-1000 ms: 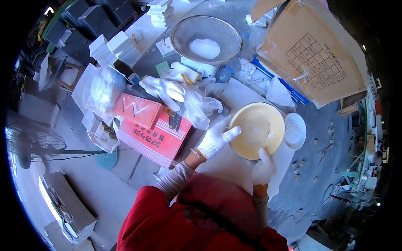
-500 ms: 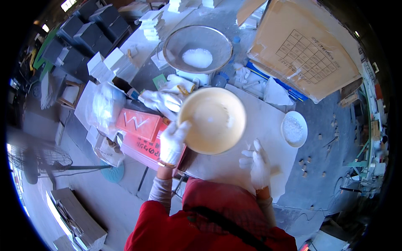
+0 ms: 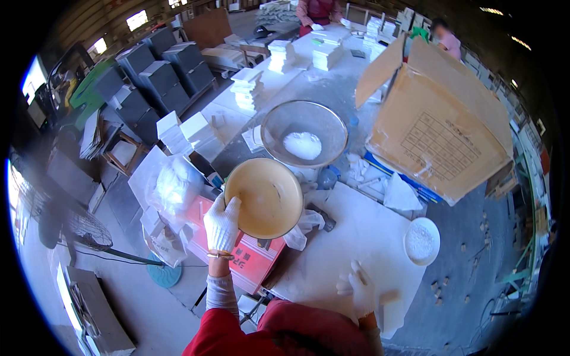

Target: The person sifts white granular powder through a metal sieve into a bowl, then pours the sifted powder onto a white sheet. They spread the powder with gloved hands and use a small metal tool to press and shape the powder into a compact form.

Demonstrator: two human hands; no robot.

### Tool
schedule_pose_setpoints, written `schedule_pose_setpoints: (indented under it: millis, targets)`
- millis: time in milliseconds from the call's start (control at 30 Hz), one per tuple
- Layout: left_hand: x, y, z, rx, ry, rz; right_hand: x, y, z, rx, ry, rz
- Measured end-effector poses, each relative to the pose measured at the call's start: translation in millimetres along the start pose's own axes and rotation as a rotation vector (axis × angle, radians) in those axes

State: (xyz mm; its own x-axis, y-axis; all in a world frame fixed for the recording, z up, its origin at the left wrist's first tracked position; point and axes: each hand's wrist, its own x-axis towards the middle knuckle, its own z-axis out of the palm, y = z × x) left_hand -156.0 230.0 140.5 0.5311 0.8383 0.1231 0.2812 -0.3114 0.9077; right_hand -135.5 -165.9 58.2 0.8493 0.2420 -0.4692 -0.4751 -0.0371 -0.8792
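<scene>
My left hand (image 3: 222, 226), in a white knitted glove, pinches the near-left rim of a cream-coloured bowl (image 3: 264, 199). The bowl is held above a red box (image 3: 254, 261), tilted so its inside faces me, with only faint traces in it. My gloved right hand (image 3: 360, 289) hovers over a white board (image 3: 332, 237), fingers apart and holding nothing. Beyond the bowl stands a round mesh sieve (image 3: 273, 139) with a heap of white powder (image 3: 303, 145) in it. A white bowl (image 3: 436, 249) of white granules sits at the board's right edge.
A large cardboard box (image 3: 439, 136) with raised flaps stands at right. A clear plastic bag (image 3: 175, 181) lies left of the red box. White stacks (image 3: 246, 89) line the table further back, where other people work. A fan (image 3: 77, 219) stands at left.
The cream bowl has moved left with my left hand, now over the red box. My right hand stays open above the board. The view has lifted, showing more of the far table.
</scene>
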Motion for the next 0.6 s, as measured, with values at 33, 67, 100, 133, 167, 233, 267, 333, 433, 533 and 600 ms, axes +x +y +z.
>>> schedule_pose_setpoints:
  millis: [33,67,100,133,167,233,267,333,433,533,600]
  targets:
    - [3.4,-0.4,2.1,0.013,0.027,0.051,1.6,1.8,0.0,-0.011,0.004,-0.001]
    - [7.4,-1.6,3.7,0.028,0.056,0.103,5.4,0.5,1.4,-0.02,0.007,-0.002]
    - [10.9,-8.3,5.4,0.149,0.127,0.192,7.2,-3.0,3.1,-0.033,-0.001,-0.002]
    - [15.2,-16.2,7.3,0.274,0.198,0.279,8.2,-7.0,5.0,-0.044,-0.011,-0.002]
    - [18.3,-21.2,6.3,0.403,0.27,0.365,11.0,-10.1,6.9,-0.055,-0.022,-0.002]
    - [13.1,-5.5,10.0,0.458,0.199,0.331,19.6,-12.1,6.6,0.006,-0.011,-0.013]
    - [12.1,-0.1,9.9,0.489,0.163,0.313,24.5,-12.4,7.5,0.038,-0.007,-0.015]
    - [14.9,-7.0,12.5,0.477,0.106,0.435,37.1,-21.5,10.4,-0.013,-0.014,-0.073]
    - [13.9,-14.4,14.4,0.389,0.07,0.486,63.0,-44.8,21.7,-0.036,-0.014,-0.07]
    - [23.3,-23.0,9.6,0.405,0.082,0.549,99.0,-71.7,39.1,-0.028,-0.047,-0.058]
    - [27.7,-22.1,9.5,0.421,0.189,0.632,123.9,-91.9,52.2,-0.048,-0.052,-0.034]
